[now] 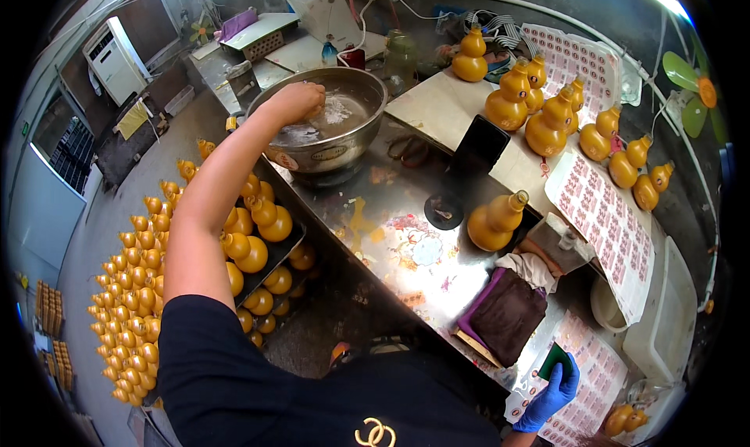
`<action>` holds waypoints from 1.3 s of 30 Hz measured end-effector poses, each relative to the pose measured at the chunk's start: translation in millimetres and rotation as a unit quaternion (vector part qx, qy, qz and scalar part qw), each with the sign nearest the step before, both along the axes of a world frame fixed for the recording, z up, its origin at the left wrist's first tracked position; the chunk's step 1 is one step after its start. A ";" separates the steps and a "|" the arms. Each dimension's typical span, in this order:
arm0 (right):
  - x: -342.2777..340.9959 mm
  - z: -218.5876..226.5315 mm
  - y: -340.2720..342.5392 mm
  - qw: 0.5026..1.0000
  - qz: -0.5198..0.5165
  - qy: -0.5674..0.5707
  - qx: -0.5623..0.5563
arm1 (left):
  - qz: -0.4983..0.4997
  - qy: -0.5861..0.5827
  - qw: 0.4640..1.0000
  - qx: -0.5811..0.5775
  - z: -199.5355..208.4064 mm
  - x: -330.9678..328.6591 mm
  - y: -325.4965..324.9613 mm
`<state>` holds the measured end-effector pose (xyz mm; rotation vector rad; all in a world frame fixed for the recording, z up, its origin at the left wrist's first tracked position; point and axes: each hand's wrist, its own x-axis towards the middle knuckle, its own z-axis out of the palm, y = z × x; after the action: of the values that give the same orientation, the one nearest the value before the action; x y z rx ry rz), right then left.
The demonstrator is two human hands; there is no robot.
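My left hand (pixel 301 102) is bare and reaches over a large steel bowl (pixel 337 152). Its fingers are curled together; what they hold, if anything, is hidden. White patches lie in the liquid in the bowl beside it. At the lower right, my right hand (pixel 553 392) wears a blue glove and grips a small dark green flat scraper (pixel 555 361). Under and around that hand is a sheet of printed stickers (pixel 601 377). A single yellow gourd-shaped bottle (pixel 494 222) stands upright on the metal table (pixel 375 252) between the two hands.
A phone on a stand (pixel 478 146) rises mid-table, with a folded dark cloth (pixel 509 316) nearer me. Several gourd bottles (pixel 551 127) line the right-hand board, beside another sticker sheet (pixel 601 217). Many more gourds (pixel 129 314) crowd the floor and a rack at left.
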<state>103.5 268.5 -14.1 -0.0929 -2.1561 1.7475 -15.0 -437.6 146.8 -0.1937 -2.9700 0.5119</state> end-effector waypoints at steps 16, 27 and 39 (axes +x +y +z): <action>6.2 1.1 -2.0 0.986 -0.040 -0.038 -0.160 | 0.201 0.202 0.956 0.067 0.0 -9.0 -53.7; -16.7 7.7 -12.0 0.814 0.105 -0.148 -0.551 | 0.074 0.324 0.910 0.249 122.1 71.6 45.3; -58.1 89.6 -84.3 0.954 0.293 -0.010 0.056 | -0.239 -0.165 0.781 0.553 52.7 -12.1 355.2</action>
<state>45.4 184.2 75.5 0.6222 -2.4570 1.9034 -27.1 -82.4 199.5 -0.8985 -2.7536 -1.4035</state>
